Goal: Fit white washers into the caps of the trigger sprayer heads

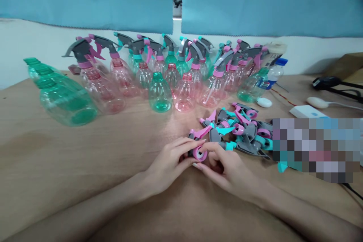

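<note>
My left hand (166, 162) is closed round a grey and pink trigger spray head (200, 155), its pink collar turned toward me. The thumb and fingers of that hand grip the collar from the left. With bent fingers, my right hand (232, 168) pinches the same spray head from the right. Its index fingertip is at the collar's opening, the thumb at the lower rim. Just beyond lies a pile of grey spray heads (248, 134) with pink or teal collars and triggers. Whether a tube hangs from the held head is hidden.
Behind stand several pink and green bottles, many with spray heads, including an open green bottle (160, 94) and an open pink bottle (184, 96). Green bottles (70, 102) lean at left. A white oval object (264, 102), white box (307, 112) and blue-capped bottle (279, 70) are at right.
</note>
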Motion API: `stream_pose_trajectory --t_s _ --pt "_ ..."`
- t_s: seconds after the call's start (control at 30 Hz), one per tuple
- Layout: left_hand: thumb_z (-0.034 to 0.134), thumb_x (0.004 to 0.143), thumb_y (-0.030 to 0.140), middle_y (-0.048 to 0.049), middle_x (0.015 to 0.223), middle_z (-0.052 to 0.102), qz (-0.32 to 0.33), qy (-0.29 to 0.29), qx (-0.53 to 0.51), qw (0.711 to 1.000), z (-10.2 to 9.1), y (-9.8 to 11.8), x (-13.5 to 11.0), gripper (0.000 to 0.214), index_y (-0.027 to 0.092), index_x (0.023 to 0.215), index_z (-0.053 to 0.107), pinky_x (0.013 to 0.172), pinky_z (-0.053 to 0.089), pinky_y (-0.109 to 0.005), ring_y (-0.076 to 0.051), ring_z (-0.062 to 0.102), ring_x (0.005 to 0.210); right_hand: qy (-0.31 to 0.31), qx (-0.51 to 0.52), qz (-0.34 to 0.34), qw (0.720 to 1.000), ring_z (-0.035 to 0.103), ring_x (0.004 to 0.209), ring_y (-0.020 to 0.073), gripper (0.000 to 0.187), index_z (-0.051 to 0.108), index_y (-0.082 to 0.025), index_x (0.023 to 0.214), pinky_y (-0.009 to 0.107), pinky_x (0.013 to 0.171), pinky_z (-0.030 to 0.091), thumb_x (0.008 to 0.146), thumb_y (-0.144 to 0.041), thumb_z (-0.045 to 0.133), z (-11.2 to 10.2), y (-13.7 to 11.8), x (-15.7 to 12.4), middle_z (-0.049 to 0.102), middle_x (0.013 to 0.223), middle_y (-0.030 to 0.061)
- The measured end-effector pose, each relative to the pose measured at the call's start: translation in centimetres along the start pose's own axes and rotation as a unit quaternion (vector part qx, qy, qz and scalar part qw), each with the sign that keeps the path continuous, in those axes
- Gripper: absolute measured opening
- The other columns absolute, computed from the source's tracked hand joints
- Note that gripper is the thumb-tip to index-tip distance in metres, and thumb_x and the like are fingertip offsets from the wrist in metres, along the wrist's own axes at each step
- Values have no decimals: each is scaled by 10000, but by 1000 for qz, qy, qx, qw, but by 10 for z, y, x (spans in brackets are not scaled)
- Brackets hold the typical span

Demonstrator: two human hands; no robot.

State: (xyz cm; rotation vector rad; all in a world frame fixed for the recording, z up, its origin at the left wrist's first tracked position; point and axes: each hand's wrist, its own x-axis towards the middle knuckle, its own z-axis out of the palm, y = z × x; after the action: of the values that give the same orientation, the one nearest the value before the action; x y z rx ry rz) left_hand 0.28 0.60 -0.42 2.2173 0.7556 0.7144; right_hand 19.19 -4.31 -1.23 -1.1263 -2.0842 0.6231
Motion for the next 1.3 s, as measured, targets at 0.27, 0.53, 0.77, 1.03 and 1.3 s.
stream_pose_trajectory --t_s 0.27,0.53,0.77,1.03,1.3 --pt "567 886 176 -32 1144 619 -4 -2 3 1000 -1 1 1 314 250 1191 559 852 479 -297 -178 590 1006 -8 -98 -44 994 377 481 82 110 470 -191 809 217 473 264 910 -229 491 -2 0 3 434 590 -64" --pt "577 868 137 -15 1061 630 -41 10 -28 999 -4 5 4 273 242 1120 584 816 456 -292 -165 583 911 -18 -59 39 997 418 494 84 204 509 -187 857 206 485 290 911 -384 520 -6 7 4 446 589 -66" --pt "584 866 185 -1 1009 635 -83 48 -25 995 -4 6 4 220 245 1076 608 759 444 -281 -153 568 822 -23 -50 55 997 457 525 97 166 538 -186 920 216 508 330 931 -343 486 -7 5 2 500 613 -54" --pt "584 854 261 -27 939 635 -154 139 -82 975 -4 3 5 229 196 1072 606 634 455 -263 -150 550 740 33 -189 5 981 557 747 182 163 575 -144 1016 286 610 459 909 -236 495 -3 5 4 587 855 69" --pt "577 851 247 -21 918 635 -144 132 -82 977 -3 1 5 224 196 1067 608 615 449 -250 -143 538 718 10 -319 -32 947 521 966 283 286 606 -97 1125 416 776 519 893 -253 545 3 1 11 604 1117 144"
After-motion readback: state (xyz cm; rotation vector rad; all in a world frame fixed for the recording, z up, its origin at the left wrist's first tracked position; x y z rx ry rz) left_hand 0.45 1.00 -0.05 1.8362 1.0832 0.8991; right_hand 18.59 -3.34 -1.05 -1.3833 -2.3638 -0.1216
